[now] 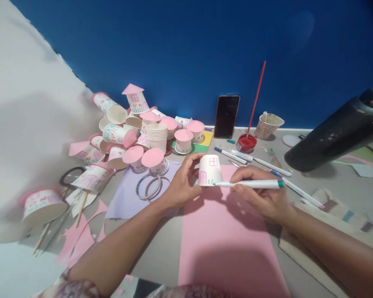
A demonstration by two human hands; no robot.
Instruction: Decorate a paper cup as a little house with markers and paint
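Decorated paper cups (115,133), many with pink roofs (152,157), crowd the left of the frame; a pink paper sheet (226,248) fills the lower centre. At centre, the person's left hand (184,178) grips a roofless paper cup (216,171); the right hand (264,198) pinches a green marker (255,184) at its base. Door (204,178) and window (213,162) are drawn; green strokes (210,182) cover only part of the visible lower edge.

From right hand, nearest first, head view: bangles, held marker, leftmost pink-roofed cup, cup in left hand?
1. Green marker: in right hand.
2. Paper cup: just left, in left hand.
3. Bangles: left, on lavender paper.
4. Pink-roofed cup: far left.
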